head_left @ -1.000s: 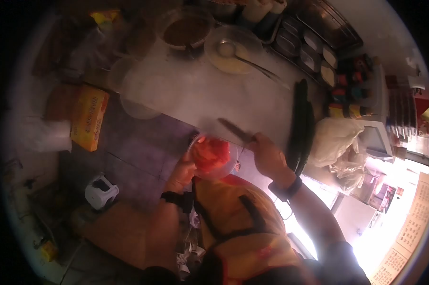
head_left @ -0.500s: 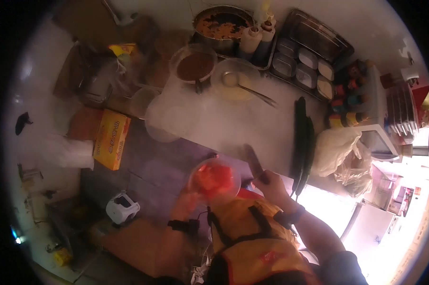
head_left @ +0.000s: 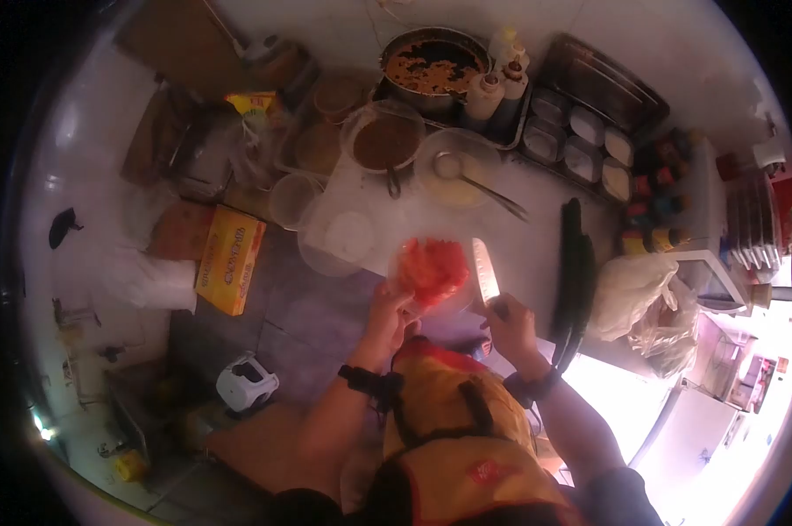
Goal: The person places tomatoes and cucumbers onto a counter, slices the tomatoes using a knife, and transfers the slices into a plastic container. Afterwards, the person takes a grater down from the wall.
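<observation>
My left hand (head_left: 390, 309) is closed on the near left side of a clear bowl heaped with red, wet-looking pieces (head_left: 433, 270). The bowl is at the near edge of the pale counter (head_left: 518, 254). In my right hand (head_left: 510, 326) is the dark handle of a knife (head_left: 484, 270). Its bright, broad blade points away from me, just right of the bowl and apart from it. A clear round lid or bowl (head_left: 339, 235) lies on the counter to the left of the red pieces.
Behind are a bowl of brown sauce (head_left: 386, 143), a bowl with a ladle (head_left: 455, 171), a pan (head_left: 434, 66), squeeze bottles (head_left: 483, 98) and a tray of containers (head_left: 580, 140). Cucumbers (head_left: 575, 272) lie right, beside plastic bags (head_left: 628, 294). A yellow box (head_left: 230, 260) and white stool (head_left: 247, 382) are left.
The bowl of red pieces has moved forward and right to the counter edge. The knife blade now points more directly away and shows its bright face. The camera view has shifted.
</observation>
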A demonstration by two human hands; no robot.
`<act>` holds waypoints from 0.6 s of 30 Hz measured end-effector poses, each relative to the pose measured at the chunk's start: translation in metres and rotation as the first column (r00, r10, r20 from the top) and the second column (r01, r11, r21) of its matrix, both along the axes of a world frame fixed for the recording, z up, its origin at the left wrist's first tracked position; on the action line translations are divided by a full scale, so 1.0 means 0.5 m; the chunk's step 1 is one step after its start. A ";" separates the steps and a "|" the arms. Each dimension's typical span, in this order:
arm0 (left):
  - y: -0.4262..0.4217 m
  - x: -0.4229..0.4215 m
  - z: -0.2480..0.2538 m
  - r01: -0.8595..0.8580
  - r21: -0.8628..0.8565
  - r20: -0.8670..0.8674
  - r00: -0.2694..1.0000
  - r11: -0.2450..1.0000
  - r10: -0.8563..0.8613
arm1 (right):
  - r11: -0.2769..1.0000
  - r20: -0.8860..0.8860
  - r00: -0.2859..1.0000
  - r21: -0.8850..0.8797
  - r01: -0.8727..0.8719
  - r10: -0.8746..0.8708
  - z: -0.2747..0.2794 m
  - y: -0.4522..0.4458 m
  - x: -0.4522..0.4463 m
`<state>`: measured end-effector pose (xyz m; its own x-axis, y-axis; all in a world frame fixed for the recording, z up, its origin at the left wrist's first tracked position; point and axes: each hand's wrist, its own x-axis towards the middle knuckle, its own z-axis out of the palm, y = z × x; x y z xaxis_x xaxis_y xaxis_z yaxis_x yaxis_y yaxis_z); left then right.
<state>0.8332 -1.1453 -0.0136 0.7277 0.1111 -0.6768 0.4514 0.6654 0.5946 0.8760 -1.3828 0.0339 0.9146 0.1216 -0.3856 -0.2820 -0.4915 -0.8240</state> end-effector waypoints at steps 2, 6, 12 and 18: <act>0.016 -0.003 0.031 -0.058 -0.092 -0.028 0.998 0.994 0.055 | 0.999 0.015 1.000 0.043 -0.022 0.021 0.016 0.020 0.015; 0.091 -0.024 -0.017 -0.343 0.050 -0.059 0.937 0.938 0.346 | 0.995 -0.128 0.992 0.103 0.007 0.006 0.012 0.056 0.039; 0.243 -0.017 0.000 -0.390 0.229 -0.068 0.907 0.892 0.415 | 0.956 -0.306 0.944 0.220 0.195 -0.122 0.022 0.098 0.038; 0.331 -0.010 0.010 -0.359 0.297 -0.046 0.920 0.885 0.389 | 0.879 -0.281 0.941 0.378 0.291 -0.190 -0.026 0.183 0.030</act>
<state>0.8282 -0.9797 -0.0084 0.5242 0.5550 -0.6459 0.2692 0.6116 0.7440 0.8911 -1.2914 0.0208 0.8284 0.1014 -0.5508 -0.5521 -0.0182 -0.8336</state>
